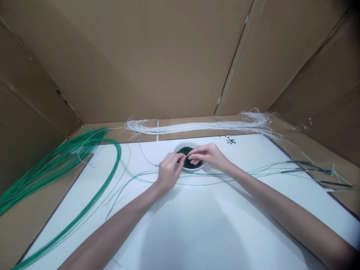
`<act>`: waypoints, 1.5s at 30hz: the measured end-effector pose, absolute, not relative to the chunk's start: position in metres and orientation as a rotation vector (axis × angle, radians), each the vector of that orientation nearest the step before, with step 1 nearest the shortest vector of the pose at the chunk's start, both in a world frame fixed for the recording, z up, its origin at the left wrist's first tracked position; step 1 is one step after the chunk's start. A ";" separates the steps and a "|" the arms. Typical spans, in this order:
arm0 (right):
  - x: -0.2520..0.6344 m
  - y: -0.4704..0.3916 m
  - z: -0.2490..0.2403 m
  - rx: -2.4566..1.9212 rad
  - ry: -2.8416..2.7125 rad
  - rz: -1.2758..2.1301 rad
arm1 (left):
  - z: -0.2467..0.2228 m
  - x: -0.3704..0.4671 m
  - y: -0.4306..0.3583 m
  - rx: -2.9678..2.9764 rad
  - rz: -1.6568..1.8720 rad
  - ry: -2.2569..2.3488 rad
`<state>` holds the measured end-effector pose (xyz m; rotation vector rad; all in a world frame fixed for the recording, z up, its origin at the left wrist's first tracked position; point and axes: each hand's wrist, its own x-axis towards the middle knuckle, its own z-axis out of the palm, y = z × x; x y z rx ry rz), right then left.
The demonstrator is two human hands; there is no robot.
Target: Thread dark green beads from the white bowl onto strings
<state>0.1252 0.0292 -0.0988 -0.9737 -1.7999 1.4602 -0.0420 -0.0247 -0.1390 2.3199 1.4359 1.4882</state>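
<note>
A white bowl (pixel 194 170) full of small black beads (pixel 184 150) stands near the back of the white board. Over its front, my left hand (pixel 169 169) is closed in a pinch on a thin white wire (pixel 143 153), whose pale tip shows between the fingertips. That wire curves back toward the white bundle, and a small dark piece sits on it beside my left hand. Fingertip to fingertip with the left, my right hand (pixel 209 155) is pinched at the wire's tip. Whatever it holds is too small to make out.
A bundle of white wires (pixel 185 128) lies along the back. Green wires (pixel 62 161) spread at the left, one bunch looping over the board (pixel 191 225). Thin green strands with dark beaded ends (pixel 312 170) cross to the right. Loose beads (pixel 230 140) lie behind the bowl. Cardboard walls (pixel 146 56) surround everything.
</note>
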 end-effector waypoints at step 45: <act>0.126 0.027 -0.101 -0.976 -1.882 1.337 | -0.140 -0.043 -0.025 2.355 1.507 1.409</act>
